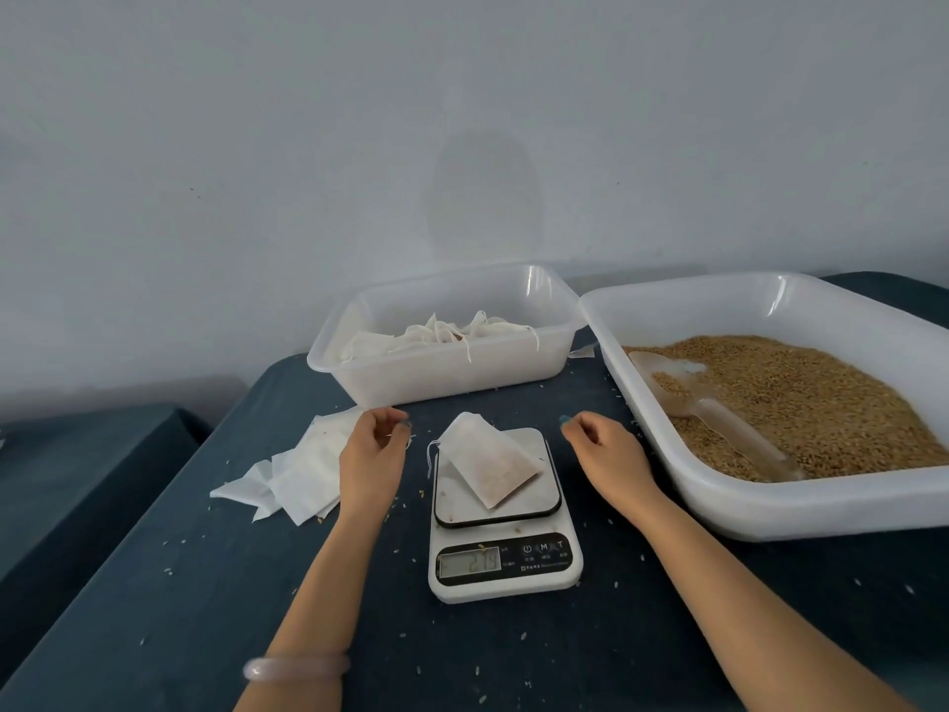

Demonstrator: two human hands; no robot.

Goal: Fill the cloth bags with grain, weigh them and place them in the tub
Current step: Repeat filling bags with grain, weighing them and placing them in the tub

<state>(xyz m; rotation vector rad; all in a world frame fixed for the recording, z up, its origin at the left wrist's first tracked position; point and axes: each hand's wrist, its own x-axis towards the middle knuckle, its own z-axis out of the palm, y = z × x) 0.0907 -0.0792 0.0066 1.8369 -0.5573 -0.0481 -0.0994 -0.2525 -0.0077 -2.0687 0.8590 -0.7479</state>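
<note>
A filled white cloth bag point(490, 462) lies on the platform of a small digital scale point(506, 557), its drawstring hanging off the left side. My left hand point(372, 454) hovers just left of the bag, fingers loosely curled and holding nothing. My right hand point(608, 449) hovers just right of the scale, also loosely curled and empty. Behind the scale stands a clear tub point(359, 346) holding several filled bags. A large white tray point(760, 511) of brown grain point(821, 398) sits on the right, with a clear plastic scoop point(719, 418) lying in the grain.
A loose pile of flat empty cloth bags point(292, 470) lies left of my left hand. Stray grains dot the dark blue table point(205, 608). The table's left edge drops off beside a lower dark surface point(77, 454). A pale wall rises behind.
</note>
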